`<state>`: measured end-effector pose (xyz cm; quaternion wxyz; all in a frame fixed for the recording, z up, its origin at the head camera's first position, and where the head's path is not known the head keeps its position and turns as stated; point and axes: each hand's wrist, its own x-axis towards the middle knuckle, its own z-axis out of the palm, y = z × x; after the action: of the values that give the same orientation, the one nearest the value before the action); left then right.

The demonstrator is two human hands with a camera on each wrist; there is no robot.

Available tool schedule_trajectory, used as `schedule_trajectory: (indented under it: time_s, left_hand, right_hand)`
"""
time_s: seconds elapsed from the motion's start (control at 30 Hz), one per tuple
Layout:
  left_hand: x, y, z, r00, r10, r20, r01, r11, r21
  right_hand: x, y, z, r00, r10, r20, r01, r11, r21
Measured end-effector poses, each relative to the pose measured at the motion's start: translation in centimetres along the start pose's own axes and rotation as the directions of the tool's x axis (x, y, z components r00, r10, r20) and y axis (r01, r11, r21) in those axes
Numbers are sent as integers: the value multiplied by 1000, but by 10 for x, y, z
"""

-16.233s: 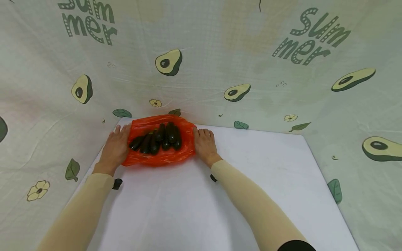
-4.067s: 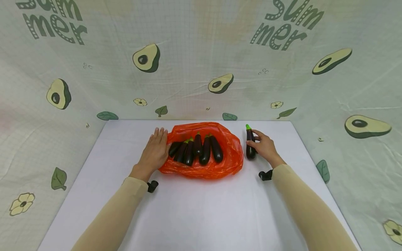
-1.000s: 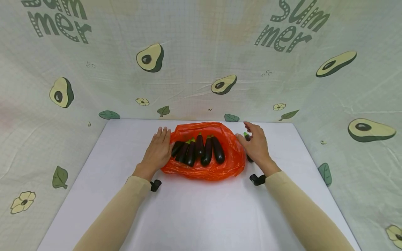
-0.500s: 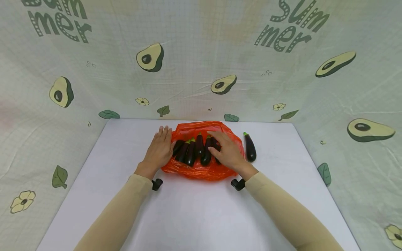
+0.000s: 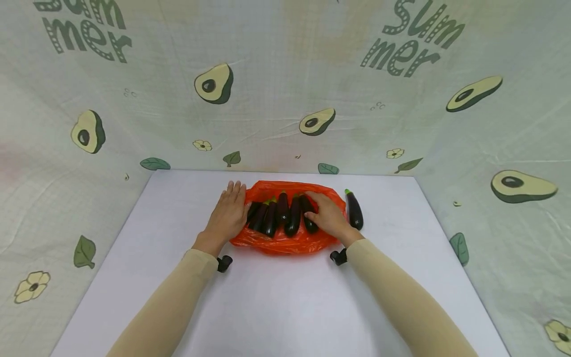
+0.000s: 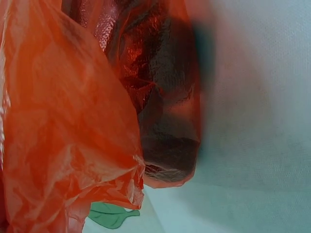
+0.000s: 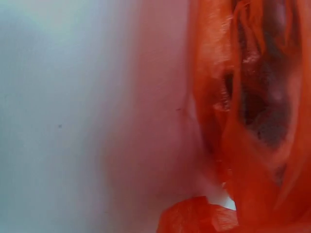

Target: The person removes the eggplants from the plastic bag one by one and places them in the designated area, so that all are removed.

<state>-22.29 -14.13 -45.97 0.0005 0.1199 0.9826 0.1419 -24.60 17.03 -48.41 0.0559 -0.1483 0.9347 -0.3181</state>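
Several dark eggplants with green tips, one of them a middle eggplant [image 5: 292,218], lie side by side in an orange-red plastic bag [image 5: 285,246]. The left hand [image 5: 226,210] rests with straight fingers along the bag's left edge. Over the bag's right part, the right hand [image 5: 329,215] has its thumb and fingers around the rightmost eggplant [image 5: 309,220] in the bag. Outside, to the right of the bag, lies a single eggplant [image 5: 355,210]. Both wrist views show the bag close up, the left bag film [image 6: 73,116] and the right bag film [image 7: 214,58], without fingers.
The bag lies on a white table [image 5: 276,302]. Behind it hangs a pale cloth [image 5: 267,64] printed with avocados, leaves and lettering, which also borders the table's sides. Small black devices, the left one [image 5: 224,263] and right one [image 5: 339,257], sit at the wrists.
The right hand has left the single eggplant outside, moved left over the bag and come around the rightmost eggplant inside. The bag's back rim has sunk lower. The left hand has stayed almost in place.
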Motion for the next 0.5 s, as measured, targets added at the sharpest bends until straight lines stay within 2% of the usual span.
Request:
schedule_trajectory:
  time_s: [0.17, 0.33, 0.5]
  left_hand:
    - [0, 1, 1, 1000, 3, 7, -3, 1000, 3]
    - [1, 0, 2, 1000, 2, -3, -2, 1000, -1]
    - [1, 1, 2, 1000, 2, -8, -2, 1000, -4]
  right_hand:
    - [4, 8, 7, 999, 44, 11, -44, 999, -25]
    - [4, 6, 11, 999, 44, -18, -45, 996, -74]
    - [4, 2, 16, 999, 9, -42, -15, 989, -145]
